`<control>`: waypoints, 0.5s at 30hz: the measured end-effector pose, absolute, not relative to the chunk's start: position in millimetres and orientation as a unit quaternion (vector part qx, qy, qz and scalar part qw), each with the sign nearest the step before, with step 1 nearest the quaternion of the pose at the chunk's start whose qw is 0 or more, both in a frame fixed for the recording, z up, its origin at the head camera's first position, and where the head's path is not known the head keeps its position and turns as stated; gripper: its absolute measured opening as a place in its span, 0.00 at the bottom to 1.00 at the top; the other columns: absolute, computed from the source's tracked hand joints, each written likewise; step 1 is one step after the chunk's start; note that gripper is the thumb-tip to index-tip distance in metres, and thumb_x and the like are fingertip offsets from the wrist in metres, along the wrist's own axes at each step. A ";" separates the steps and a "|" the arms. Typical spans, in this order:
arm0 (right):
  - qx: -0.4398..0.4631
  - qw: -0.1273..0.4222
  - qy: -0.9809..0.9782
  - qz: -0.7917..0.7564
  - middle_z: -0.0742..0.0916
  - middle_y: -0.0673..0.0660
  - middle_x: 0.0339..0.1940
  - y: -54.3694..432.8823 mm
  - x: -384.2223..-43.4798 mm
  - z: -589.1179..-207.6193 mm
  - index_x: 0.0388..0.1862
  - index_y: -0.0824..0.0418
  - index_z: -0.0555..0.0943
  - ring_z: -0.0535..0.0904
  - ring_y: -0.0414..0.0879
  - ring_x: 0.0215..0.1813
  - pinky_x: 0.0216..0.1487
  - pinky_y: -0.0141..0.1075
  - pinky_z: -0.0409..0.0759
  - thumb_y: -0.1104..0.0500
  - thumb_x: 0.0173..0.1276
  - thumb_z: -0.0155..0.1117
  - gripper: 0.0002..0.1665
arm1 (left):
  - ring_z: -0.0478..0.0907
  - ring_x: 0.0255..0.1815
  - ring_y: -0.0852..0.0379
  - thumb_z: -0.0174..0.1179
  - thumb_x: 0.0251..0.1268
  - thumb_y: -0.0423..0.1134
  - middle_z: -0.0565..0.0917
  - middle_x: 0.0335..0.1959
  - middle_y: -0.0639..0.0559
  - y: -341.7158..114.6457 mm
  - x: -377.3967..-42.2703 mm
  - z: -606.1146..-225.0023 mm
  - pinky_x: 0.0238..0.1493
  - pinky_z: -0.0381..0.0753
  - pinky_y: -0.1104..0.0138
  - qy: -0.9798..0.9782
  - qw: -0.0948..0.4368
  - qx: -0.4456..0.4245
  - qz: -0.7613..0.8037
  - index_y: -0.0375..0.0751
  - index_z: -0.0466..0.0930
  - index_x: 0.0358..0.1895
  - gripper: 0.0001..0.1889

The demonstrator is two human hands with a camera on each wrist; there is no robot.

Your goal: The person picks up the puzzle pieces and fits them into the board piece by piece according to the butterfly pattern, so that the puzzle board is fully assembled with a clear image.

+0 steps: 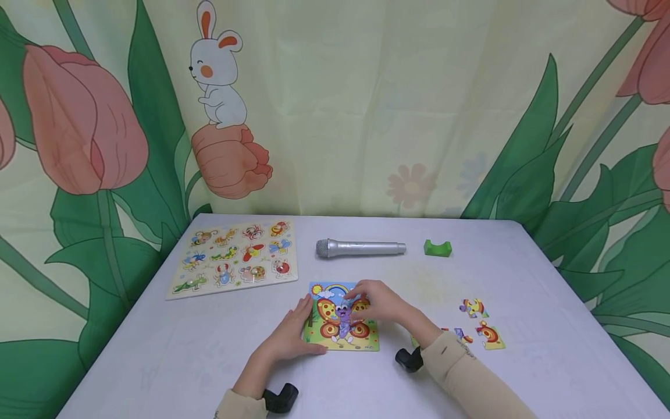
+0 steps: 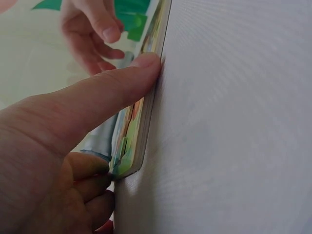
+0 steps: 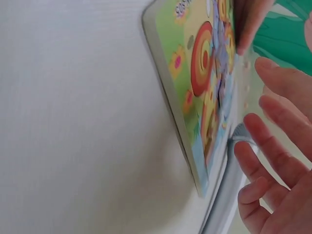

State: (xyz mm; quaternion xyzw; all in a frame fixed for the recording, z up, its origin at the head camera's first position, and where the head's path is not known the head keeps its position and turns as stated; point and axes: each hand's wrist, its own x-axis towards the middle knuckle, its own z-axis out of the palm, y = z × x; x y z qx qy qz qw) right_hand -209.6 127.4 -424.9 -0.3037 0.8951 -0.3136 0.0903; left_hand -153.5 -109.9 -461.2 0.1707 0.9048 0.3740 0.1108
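The butterfly puzzle lies on the worktop. The left hand touches its near and left edges, thumb extended; the right hand, fingers loosely spread, is above it, apparently holding nothing.

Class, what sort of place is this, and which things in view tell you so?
Probably a children's play corner, perhaps staged: a backdrop printed with a rabbit and tulips stands behind a table holding a butterfly puzzle and an insect-picture board.
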 end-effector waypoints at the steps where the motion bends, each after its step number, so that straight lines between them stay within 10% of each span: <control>1: -0.306 0.086 0.894 -0.315 0.82 0.52 0.38 129.9 -209.4 -424.0 0.45 0.61 0.83 0.75 0.48 0.39 0.40 0.40 0.75 0.58 0.50 0.73 0.22 | 0.42 0.71 0.41 0.71 0.42 0.52 0.47 0.71 0.36 -109.8 -153.4 -461.2 0.69 0.42 0.48 0.905 0.110 0.171 0.375 0.29 0.48 0.69 0.55; 15: -0.278 0.051 0.894 -0.348 0.83 0.57 0.43 175.6 -200.3 -411.1 0.47 0.62 0.81 0.75 0.55 0.44 0.43 0.51 0.76 0.59 0.51 0.72 0.23 | 0.42 0.72 0.42 0.71 0.42 0.52 0.47 0.72 0.37 -109.4 -153.8 -462.7 0.69 0.43 0.48 0.907 0.105 0.169 0.372 0.29 0.48 0.69 0.55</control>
